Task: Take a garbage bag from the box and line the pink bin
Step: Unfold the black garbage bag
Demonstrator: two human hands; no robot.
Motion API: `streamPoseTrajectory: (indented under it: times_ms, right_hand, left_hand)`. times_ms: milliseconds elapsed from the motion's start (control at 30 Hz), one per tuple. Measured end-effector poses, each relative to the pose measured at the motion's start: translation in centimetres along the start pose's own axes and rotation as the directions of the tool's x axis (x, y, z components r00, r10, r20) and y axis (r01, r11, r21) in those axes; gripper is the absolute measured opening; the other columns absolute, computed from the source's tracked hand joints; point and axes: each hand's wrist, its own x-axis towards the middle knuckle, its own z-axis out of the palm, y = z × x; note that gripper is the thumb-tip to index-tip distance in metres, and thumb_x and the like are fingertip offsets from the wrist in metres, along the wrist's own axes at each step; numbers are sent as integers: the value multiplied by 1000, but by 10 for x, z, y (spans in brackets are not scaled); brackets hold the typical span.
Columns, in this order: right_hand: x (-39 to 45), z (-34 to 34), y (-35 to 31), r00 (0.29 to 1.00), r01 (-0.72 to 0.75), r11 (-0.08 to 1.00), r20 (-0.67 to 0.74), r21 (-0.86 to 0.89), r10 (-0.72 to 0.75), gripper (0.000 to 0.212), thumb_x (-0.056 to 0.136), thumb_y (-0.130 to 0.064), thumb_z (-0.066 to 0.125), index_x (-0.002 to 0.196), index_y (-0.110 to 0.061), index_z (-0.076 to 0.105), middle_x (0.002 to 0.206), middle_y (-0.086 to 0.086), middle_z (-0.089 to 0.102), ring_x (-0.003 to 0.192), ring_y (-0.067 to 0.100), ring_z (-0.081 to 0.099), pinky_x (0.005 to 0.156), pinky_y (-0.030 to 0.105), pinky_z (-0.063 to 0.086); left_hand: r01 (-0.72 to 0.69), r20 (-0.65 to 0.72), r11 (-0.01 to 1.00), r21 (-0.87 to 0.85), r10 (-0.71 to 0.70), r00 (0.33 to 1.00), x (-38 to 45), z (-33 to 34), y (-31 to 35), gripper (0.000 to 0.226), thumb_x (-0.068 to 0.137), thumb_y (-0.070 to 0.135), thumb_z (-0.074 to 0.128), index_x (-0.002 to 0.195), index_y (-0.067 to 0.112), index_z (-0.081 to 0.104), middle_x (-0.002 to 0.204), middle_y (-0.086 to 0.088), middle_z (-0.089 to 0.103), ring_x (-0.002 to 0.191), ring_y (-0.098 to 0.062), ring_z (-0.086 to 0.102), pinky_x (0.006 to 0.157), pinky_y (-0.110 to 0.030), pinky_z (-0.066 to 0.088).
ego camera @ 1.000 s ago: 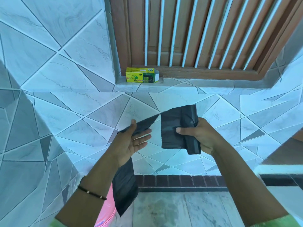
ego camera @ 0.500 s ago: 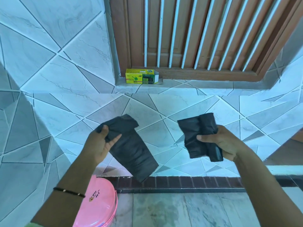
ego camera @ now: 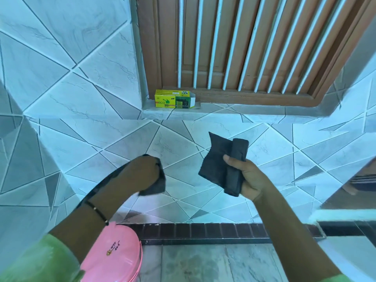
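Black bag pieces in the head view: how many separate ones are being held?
2. One torn-off bag is clutched in the left hand, trailing behind the wrist. The folded roll is in the right hand. More may remain inside the box.

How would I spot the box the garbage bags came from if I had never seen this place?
Find the brown wooden window with white bars set in the tiled wall. On the ledge below it, at the left corner, lies a small box. It is bright yellow and green with the word "bin" printed on it, and its right end flap hangs open.
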Motion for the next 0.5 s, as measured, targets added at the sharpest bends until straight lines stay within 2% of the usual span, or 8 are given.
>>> streamPoseTrajectory:
  times_ms: [67, 133, 167, 233, 300, 367, 433, 500]
  right_hand:
    - [4, 11, 8, 1000, 19, 988, -1, 150, -19, 34, 75, -19, 63, 107, -9, 64, 105, 9, 71, 97, 23, 68, 83, 38, 57]
    - [9, 20, 15, 998, 63, 961, -46, 270, -53, 38, 79, -22, 62, 115, -9, 61, 110, 10, 68, 106, 28, 62, 87, 41, 54]
    - [11, 23, 18, 995, 81, 946, -77, 312, -60, 37, 81, -22, 61, 116, -9, 59, 110, 11, 66, 107, 30, 60, 88, 42, 52]
    - [13, 30, 24, 988, 107, 936, -138, 334, -64, 31, 86, -24, 58, 113, -11, 57, 100, 10, 65, 97, 29, 62, 78, 38, 54]
    - [14, 37, 32, 983, 113, 943, -171, 311, -62, 25, 88, -26, 56, 108, -10, 58, 88, 9, 67, 85, 26, 64, 67, 33, 55]
    - [14, 46, 42, 983, 98, 942, -179, 320, -41, 28, 89, -28, 55, 109, -9, 61, 93, 11, 70, 89, 29, 66, 73, 36, 56]
    - [15, 52, 51, 987, 71, 932, -163, 355, -14, 35, 90, -26, 55, 117, -5, 61, 111, 16, 67, 105, 33, 63, 89, 43, 51]
    - [15, 51, 56, 991, 52, 938, -137, 342, -5, 33, 87, -18, 58, 117, -5, 60, 114, 17, 64, 104, 32, 61, 91, 42, 50]
  left_hand:
    - [-74, -6, 958, -277, 75, 997, -10, 0, 15, 35, 97, 29, 37, 74, 11, 54, 81, -14, 64, 82, -30, 60, 66, -31, 41]
    - [-110, 21, 892, -438, 132, 991, -19, 5, 29, 53, 94, 54, 32, 57, 16, 37, 53, -2, 44, 56, -21, 47, 54, -28, 33]
    - [-114, 28, 868, -484, 146, 989, -22, 10, 33, 56, 90, 61, 29, 56, 17, 32, 50, 1, 36, 50, -16, 40, 52, -28, 30]
    - [-114, 21, 798, -592, 157, 987, -29, 23, 39, 54, 84, 65, 29, 55, 19, 32, 49, 6, 33, 44, -5, 36, 50, -20, 29]
    - [-109, -6, 676, -729, 153, 988, -38, 34, 45, 47, 76, 67, 35, 58, 24, 40, 49, 9, 43, 44, 1, 44, 48, -11, 32]
    - [-84, -51, 508, -857, 77, 996, -41, 45, 50, 41, 72, 65, 50, 70, 25, 57, 58, 17, 61, 58, 6, 57, 56, -9, 40]
    - [-79, -120, 417, -906, -72, 990, -34, 53, 52, 35, 77, 54, 63, 92, 23, 68, 81, 18, 71, 80, -2, 67, 71, -18, 51]
    - [-120, -215, 406, -906, -199, 956, -29, 51, 48, 21, 82, 36, 66, 94, 19, 69, 84, 13, 71, 86, -12, 68, 75, -27, 54]
